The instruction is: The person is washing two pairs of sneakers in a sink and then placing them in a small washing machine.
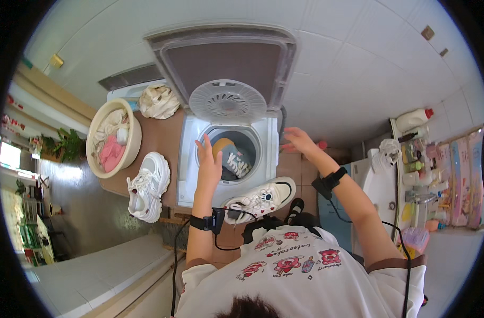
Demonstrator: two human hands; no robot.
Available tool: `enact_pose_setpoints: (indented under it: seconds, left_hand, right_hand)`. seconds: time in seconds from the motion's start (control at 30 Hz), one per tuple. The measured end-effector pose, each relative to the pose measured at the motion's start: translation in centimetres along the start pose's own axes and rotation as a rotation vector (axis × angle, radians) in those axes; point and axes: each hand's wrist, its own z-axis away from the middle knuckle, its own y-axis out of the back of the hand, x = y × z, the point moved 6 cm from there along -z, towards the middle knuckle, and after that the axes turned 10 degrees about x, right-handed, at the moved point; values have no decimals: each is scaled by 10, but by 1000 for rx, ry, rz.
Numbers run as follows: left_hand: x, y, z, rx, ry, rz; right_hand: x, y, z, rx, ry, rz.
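Note:
My left hand (209, 161) is raised over the left rim of a white washing machine tub (259, 153), fingers apart and nothing in them. Off the machine's right side, my right hand (299, 140) hangs in the air, also holding nothing. Inside the tub lies a grey shoe (235, 158) with white laces and a tan part. The translucent outer lid (226, 59) stands up, with a round slotted inner cover (228, 101) tilted back against it. A white sneaker (262, 200) with small decorations rests at the machine's front edge. Another white sneaker (149, 187) lies left of the machine.
A cream basin (137, 139) of clothes stands on a brown surface (156, 137) at the left, near a bundled off-white cloth (158, 101). To the right are a white sink (379, 190) and a shelf of bottles (419, 171). Black cables (405, 246) run from both wristbands.

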Motion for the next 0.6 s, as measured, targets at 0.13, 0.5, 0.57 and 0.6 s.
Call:
enact_pose_setpoints:
  seconds: [0.13,0.5,0.57,0.6]
  left_hand:
    - [25,0,10,-84,-57,-66]
    - [35,-19,110,-702,180,-343]
    - [39,-18,114,-693,195,-334]
    - [45,-15,112,-617,151,-347]
  right_hand:
    - [8,52,31,152,-63,-116]
    - [122,126,86,349,-182,-282]
    - [134,132,94,362,-187,-303]
    - [139,135,96,362,-194,-328]
